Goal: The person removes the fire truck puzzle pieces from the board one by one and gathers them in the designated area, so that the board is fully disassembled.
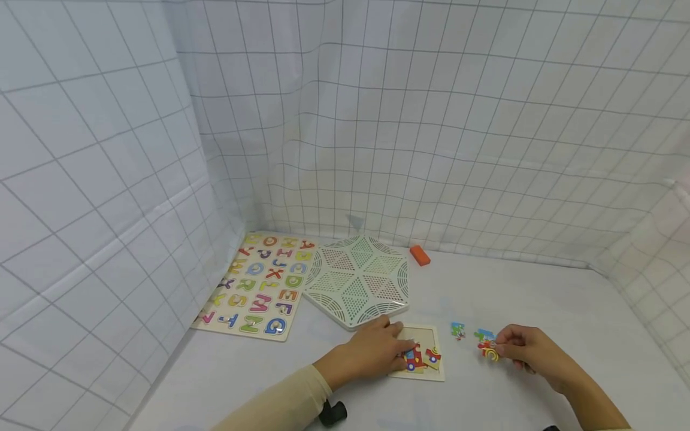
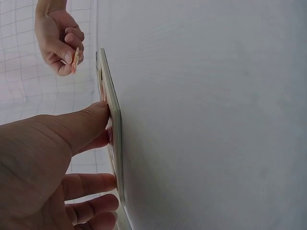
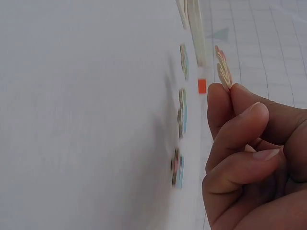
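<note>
piece (image 1: pixel 489 353), red and yellow, pinched in right hand (image 1: pixel 528 352), raised off table (image 1: pixel 517 287), right of puzzle tray (image 1: pixel 420 333), left hand (image 1: pixel 375 350) unclenched, touching tray, loose blue-green pieces (image 1: pixel 457 330) nearby, orange block (image 1: pixel 420 255) beyond, alphabet board (image 1: pixel 259 287) far left

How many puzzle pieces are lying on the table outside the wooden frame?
3, in a row in the right wrist view: top piece, middle piece and bottom piece. The right hand could hide more.
</note>
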`<act>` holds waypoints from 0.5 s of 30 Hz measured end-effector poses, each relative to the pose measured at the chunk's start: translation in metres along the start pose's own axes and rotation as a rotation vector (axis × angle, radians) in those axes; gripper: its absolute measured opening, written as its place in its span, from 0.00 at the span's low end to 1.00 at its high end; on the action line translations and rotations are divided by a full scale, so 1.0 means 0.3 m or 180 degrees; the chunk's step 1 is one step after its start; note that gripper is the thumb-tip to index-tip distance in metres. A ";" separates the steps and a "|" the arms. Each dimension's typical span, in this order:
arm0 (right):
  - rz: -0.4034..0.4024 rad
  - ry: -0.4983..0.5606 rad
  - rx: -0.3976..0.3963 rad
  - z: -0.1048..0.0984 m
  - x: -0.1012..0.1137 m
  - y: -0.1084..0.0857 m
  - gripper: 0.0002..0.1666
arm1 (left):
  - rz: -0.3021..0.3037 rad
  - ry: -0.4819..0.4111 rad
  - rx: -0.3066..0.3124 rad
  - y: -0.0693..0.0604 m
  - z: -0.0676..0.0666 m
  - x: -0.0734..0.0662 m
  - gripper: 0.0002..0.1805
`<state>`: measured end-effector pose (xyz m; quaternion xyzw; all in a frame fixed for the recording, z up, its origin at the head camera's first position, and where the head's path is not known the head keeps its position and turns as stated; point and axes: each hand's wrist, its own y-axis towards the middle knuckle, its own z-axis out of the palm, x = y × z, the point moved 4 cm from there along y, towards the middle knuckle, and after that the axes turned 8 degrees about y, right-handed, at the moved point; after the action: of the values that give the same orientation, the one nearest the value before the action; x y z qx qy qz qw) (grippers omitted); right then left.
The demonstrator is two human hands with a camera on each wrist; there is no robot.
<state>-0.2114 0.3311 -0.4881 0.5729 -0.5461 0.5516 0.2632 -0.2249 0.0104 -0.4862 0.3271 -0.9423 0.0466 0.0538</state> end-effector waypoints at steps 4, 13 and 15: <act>0.0125 -0.0150 -0.0011 -0.075 -0.041 -0.052 0.16 | 0.0027 0.0033 -0.0041 -0.002 -0.001 0.001 0.24; 0.0187 -0.0602 -0.0005 -0.111 -0.079 -0.087 0.10 | 0.0000 0.0022 0.0009 -0.005 -0.006 -0.002 0.25; 0.0166 -0.0659 0.0005 -0.113 -0.079 -0.089 0.10 | -0.0020 0.0028 0.0031 -0.005 -0.009 -0.003 0.25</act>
<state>-0.1936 0.3768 -0.4932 0.6126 -0.5847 0.4966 0.1905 -0.2230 0.0101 -0.4836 0.3301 -0.9408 0.0524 0.0564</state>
